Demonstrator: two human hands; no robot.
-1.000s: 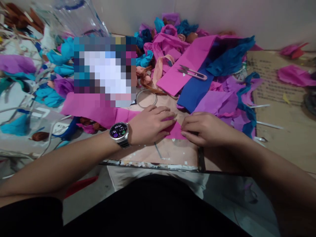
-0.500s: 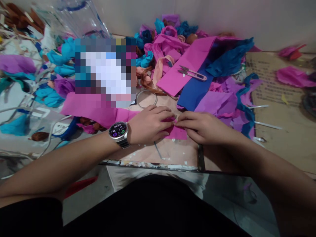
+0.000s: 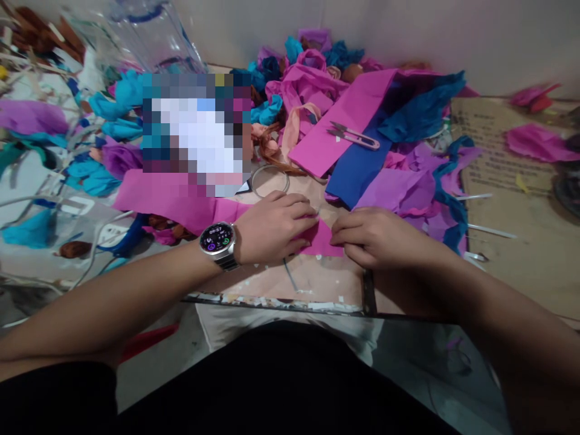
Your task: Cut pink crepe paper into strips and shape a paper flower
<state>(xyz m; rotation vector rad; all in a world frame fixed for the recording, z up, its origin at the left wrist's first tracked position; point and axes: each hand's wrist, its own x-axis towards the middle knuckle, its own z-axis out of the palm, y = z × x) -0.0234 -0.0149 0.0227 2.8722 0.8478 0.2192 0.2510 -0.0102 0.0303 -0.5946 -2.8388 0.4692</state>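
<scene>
A strip of bright pink crepe paper (image 3: 322, 238) lies on the table, its left part running under my left hand (image 3: 276, 226). That hand, with a watch (image 3: 218, 238) on its wrist, bends its fingers down onto the paper and holds it. At the strip's right edge, my right hand (image 3: 374, 238) is closed, thumb and fingers together on the paper's edge. The thumb tips are partly hidden. Farther left, a longer piece of pink paper (image 3: 165, 196) joins or overlaps the strip; I cannot tell which.
Thread snips (image 3: 353, 135) rest on folded pink paper (image 3: 339, 130) beside a dark blue sheet (image 3: 357, 169). A wire ring (image 3: 270, 181) lies behind my left hand. Crumpled teal paper (image 3: 124, 90), cables and a clear plastic container (image 3: 154, 36) crowd the left; cardboard (image 3: 502, 241) lies right.
My right hand has moved slightly right, away from my left fingertips, to the paper's right edge. More of the pink paper shows between the hands. My left hand has barely moved.
</scene>
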